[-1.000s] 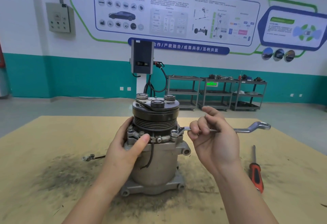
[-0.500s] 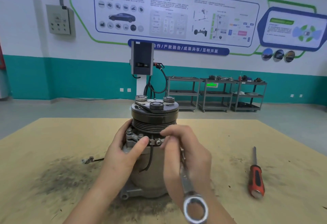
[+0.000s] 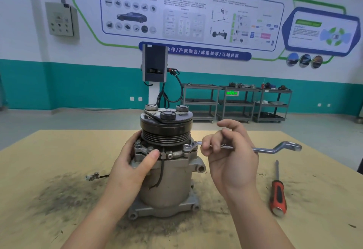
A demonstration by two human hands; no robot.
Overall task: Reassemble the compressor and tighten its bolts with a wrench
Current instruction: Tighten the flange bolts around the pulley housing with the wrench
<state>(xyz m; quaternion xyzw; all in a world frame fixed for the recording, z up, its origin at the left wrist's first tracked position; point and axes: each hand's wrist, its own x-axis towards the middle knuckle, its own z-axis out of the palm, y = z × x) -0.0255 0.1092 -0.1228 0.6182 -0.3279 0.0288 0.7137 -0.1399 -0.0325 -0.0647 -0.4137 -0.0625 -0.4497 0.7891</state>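
A grey metal compressor (image 3: 172, 185) stands upright in the middle of the table, with a black grooved pulley (image 3: 166, 130) on top. My left hand (image 3: 131, 164) grips its upper left side, thumb lying across the front flange. My right hand (image 3: 229, 156) holds the shaft of a silver ring wrench (image 3: 261, 149). The wrench lies about level and points right. Its near ring end sits on a bolt (image 3: 187, 146) on the flange's right side, just under the pulley.
A red-and-black screwdriver (image 3: 277, 195) lies on the tan table (image 3: 314, 219) to the right. A small connector on a black wire (image 3: 92, 176) lies to the left. Dark grime is spread around the compressor's base. Shelving carts and a charger post stand behind the table.
Half a second ago the wrench pointed toward me in my right hand; now it has swung back out to the right with its ring on the flange bolt. My left hand has not moved.
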